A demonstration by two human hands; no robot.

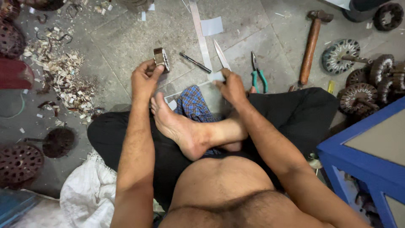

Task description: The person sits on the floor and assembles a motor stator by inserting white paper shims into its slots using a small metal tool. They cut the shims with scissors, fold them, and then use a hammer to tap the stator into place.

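Hands grip slotted metal core [161, 59] and scissors [220, 55].

The right hand [231, 86] is covering the handle of the knife [221, 55], leaving only the blade showing. The picture's edges are cutting off the blue frame [367, 162] at right, the white sack [86, 198] below, and the perforated discs [19, 162] at left.

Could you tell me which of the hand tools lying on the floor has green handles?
The pliers, lying just beyond the right hand. The hammer further right has a brown wooden handle, and the thin dark tool is all dark.
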